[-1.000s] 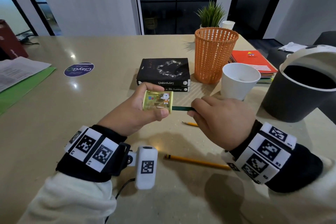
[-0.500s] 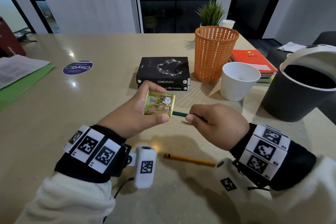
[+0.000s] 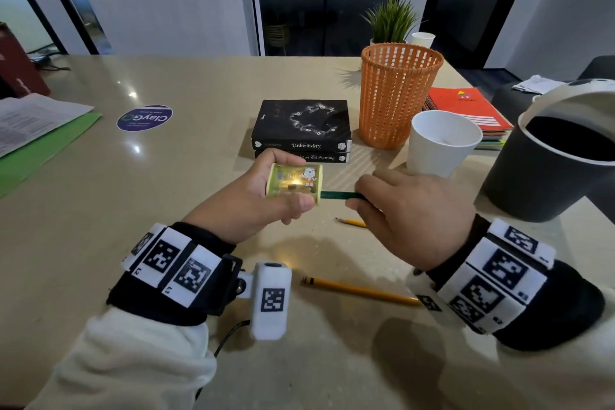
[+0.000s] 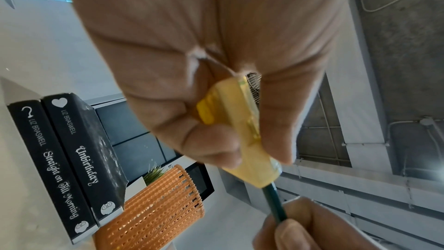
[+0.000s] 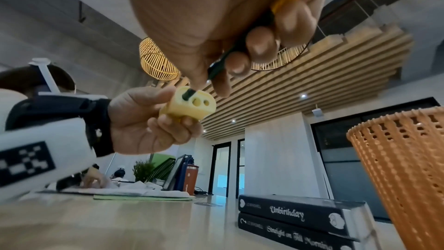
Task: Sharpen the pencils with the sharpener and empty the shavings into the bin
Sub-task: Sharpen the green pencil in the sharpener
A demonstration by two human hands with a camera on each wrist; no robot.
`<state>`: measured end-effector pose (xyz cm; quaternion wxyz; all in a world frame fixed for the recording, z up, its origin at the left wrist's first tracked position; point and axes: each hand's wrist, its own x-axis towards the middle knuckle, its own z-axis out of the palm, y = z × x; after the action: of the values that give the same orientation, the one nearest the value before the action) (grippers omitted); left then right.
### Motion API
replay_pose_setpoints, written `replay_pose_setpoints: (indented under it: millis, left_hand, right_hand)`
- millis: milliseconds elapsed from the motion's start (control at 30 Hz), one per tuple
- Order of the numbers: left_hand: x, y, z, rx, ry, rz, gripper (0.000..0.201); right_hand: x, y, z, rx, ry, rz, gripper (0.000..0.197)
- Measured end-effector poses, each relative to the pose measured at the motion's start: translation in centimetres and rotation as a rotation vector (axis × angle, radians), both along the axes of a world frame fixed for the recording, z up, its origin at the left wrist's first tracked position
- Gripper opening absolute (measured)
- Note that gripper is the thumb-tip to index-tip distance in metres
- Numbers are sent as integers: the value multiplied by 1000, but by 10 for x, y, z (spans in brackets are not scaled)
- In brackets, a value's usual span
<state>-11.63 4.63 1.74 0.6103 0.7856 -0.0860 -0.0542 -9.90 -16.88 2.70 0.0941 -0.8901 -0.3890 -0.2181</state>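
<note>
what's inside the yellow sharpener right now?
The green pencil goes into one end hole of the sharpener, held by the left hand. Its tip is hidden; shavings can't be made out.

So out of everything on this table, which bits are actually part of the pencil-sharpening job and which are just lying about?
In the job:
yellow sharpener, held by the left hand
green pencil, held by the right hand
two yellow pencils
dark bin

Just lying about:
two black books
orange basket
white cup
orange notebooks
papers
</note>
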Motion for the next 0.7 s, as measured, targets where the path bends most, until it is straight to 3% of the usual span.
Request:
replay_pose_setpoints:
  millis: [300, 467, 700]
  left_hand:
    - [-1, -1, 5, 74, -15, -52, 54]
    - [-2, -3, 5, 85, -56, -57, 49]
    - [-3, -4, 3, 120, -88, -62, 50]
  right_hand:
    - [-3, -2, -2, 64, 123, 6, 38]
    - [-1, -3, 0, 80, 301, -6, 28]
    - [-3, -1, 4, 132, 620, -58, 34]
